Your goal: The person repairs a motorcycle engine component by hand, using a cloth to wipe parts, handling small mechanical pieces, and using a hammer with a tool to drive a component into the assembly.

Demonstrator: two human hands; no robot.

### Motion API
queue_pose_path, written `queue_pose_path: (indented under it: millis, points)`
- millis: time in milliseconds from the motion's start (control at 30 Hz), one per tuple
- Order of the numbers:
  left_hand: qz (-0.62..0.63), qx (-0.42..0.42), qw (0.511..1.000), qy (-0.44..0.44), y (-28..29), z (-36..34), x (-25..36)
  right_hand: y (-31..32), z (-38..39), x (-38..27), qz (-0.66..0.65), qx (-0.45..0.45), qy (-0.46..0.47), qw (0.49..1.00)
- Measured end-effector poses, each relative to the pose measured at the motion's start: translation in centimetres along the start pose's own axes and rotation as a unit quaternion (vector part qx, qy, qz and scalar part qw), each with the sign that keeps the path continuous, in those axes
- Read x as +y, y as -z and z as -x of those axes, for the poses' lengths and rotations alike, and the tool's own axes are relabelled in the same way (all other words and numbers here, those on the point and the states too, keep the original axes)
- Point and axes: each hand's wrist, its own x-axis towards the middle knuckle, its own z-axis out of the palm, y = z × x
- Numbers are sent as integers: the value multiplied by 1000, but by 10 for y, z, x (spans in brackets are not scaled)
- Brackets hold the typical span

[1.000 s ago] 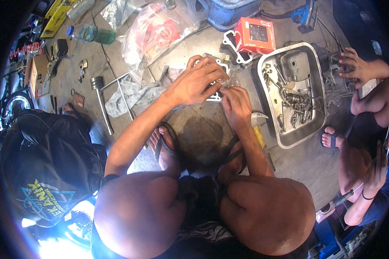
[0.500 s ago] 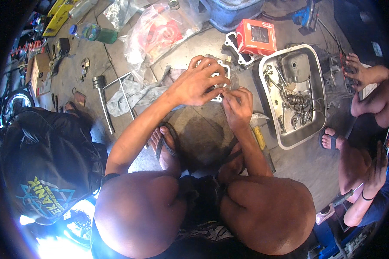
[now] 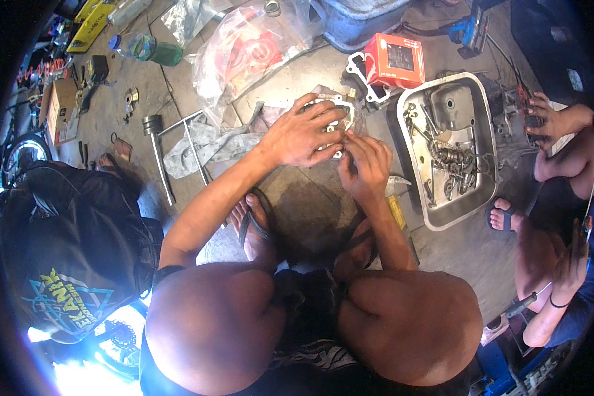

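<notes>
Daylit, sharp centre; lower-left glare, dark fisheye-bent rim.

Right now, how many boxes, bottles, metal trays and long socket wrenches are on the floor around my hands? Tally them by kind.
Boxes: 2, red box, cardboard box
Plastic bottles: 1
Metal trays: 1
Long socket wrenches: 1
Total: 5

Centre: pale cast-metal engine part (image 3: 333,115), dull grey, on crumpled grey cloth (image 3: 198,142). Right: rectangular sheet-metal tray (image 3: 482,142), scuffed satin. Top: glossy red cardboard box (image 3: 395,61); shiny clear plastic bag (image 3: 244,49). Rough, stained concrete floor (image 3: 297,198).
</notes>
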Motion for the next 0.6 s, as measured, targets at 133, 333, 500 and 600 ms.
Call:
queue_pose_path:
  millis: [133,333,500,600]
  points:
    - [-7,-34,999,-7,3,-1,2,6,-1,-3,-33,-4,-31,999]
    - [0,-7,1000,-5,3,0,2,2,-2,0,-43,29,-48,998]
    - [27,41,996,78,7,17,12,-1,-9,-4,7,15,-65,998]
    - [41,220,940,256,18,65,22,2,-12,-9,32,-15,-85,996]
